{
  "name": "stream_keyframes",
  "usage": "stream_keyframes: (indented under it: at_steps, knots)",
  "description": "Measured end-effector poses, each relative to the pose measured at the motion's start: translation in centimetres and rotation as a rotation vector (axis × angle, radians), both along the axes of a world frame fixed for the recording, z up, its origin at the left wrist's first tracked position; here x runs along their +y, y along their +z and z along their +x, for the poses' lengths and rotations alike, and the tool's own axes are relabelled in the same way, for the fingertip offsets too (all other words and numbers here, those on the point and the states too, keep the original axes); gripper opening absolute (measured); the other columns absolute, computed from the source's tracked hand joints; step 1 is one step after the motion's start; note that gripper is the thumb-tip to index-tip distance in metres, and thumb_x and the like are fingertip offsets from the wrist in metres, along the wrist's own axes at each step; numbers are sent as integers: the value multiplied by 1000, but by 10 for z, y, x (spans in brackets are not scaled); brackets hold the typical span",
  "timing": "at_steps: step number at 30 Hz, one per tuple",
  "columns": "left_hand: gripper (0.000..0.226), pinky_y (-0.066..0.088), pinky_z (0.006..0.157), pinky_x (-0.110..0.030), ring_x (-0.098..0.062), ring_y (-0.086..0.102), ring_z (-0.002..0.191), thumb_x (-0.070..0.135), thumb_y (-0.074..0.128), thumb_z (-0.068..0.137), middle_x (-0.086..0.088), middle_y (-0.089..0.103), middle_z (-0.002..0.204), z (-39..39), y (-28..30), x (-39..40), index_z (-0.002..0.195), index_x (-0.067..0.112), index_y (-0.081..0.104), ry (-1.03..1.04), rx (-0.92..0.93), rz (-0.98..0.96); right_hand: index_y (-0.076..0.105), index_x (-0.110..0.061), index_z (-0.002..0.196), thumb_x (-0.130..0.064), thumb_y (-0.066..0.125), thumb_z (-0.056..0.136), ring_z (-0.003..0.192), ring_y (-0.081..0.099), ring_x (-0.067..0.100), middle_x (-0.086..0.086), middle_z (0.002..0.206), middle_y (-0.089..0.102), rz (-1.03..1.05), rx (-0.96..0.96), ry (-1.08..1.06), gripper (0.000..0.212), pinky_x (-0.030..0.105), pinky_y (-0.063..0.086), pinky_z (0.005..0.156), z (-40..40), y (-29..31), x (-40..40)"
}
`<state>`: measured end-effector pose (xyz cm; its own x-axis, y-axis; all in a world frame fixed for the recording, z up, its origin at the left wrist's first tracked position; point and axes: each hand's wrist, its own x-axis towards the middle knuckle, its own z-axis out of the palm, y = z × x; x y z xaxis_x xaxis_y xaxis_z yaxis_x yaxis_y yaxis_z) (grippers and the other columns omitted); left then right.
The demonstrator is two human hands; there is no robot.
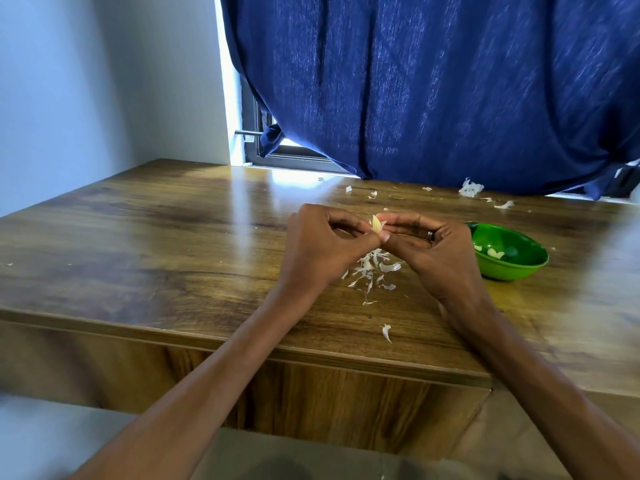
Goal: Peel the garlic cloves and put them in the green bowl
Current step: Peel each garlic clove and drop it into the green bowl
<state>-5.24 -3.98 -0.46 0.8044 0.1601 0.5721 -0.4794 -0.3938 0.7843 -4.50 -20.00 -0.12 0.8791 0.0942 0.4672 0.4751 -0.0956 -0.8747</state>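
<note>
Peel scraps (pixel 372 271): scattered on table (pixel 173 244), below hands.
Left hand (pixel 320 245): pinching garlic clove (pixel 376 224).
Right hand (pixel 429 249): pinching same clove, raised above table.
Green bowl (pixel 509 251): right of hands, apparently holding peeled cloves (pixel 495 252).

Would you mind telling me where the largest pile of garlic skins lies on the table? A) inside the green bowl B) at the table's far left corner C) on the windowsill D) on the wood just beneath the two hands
D: the pile of garlic skins lies on the table directly under the left hand and right hand, which pinch a garlic clove; the green bowl holds only peeled pieces.
</note>
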Motion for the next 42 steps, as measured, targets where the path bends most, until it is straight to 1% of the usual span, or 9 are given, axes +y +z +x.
stream_keyframes:
  at_steps: [6,11,16,24,27,30,34,37,42]
  knots:
    - [12,51,56,-11,-1,69,56,19,89,74,16,67,58,-1,0,-1,78,12,79,21,-38,49,75,-21,94,-11,79,77,87,76,11,-2,97,79,27,32,32,20,20,59,74,0,0,-1]
    - [14,50,59,-10,-3,69,59,20,86,73,15,68,63,0,-1,1,79,10,79,12,-42,120,75,-21,95,-10,79,81,81,76,13,-1,89,79,-44,29,8,18,22,60,71,2,-2,-2]
    - [14,56,71,-24,-1,68,57,24,85,70,11,71,63,1,-3,3,75,13,79,26,-54,142,75,-19,100,-10,77,83,81,76,8,-4,92,78,-75,-18,-15,19,16,57,68,1,-3,-1]
    - [9,50,57,-11,-1,68,56,15,84,74,9,71,63,0,-2,0,77,8,79,-6,-42,92,75,-11,109,-5,74,86,80,75,6,-2,93,77,-73,-59,-29,23,14,57,68,1,-4,1]
    - [6,54,57,-15,-5,70,58,16,82,75,7,73,63,-1,-1,-3,77,11,79,9,-53,26,75,-8,112,-5,75,85,87,76,11,3,98,78,12,-28,-20,27,21,60,75,2,-4,1]
    - [3,61,60,-25,-11,73,59,16,82,77,6,74,64,-3,1,-4,78,16,80,-24,-46,-21,75,-12,111,-7,76,83,92,76,15,1,99,78,89,11,19,28,25,60,80,2,-3,1]
    - [8,57,58,-18,-5,71,58,15,85,75,9,73,63,0,0,-2,81,13,81,-27,-45,-8,75,-14,103,-5,75,82,87,76,10,-4,91,79,110,54,25,23,18,58,75,2,-1,0]
    - [10,52,57,-12,0,69,58,13,86,73,13,72,65,1,-1,-1,81,11,80,-41,-34,10,76,-13,103,-4,75,82,84,76,11,-3,90,79,88,64,8,23,18,58,73,2,-2,-1]
    - [12,60,60,-22,-12,73,62,11,87,73,2,75,69,4,-4,1,80,6,79,-81,-10,30,75,-11,105,-3,75,81,82,76,11,-3,89,78,50,98,8,25,18,58,70,3,-3,-1]
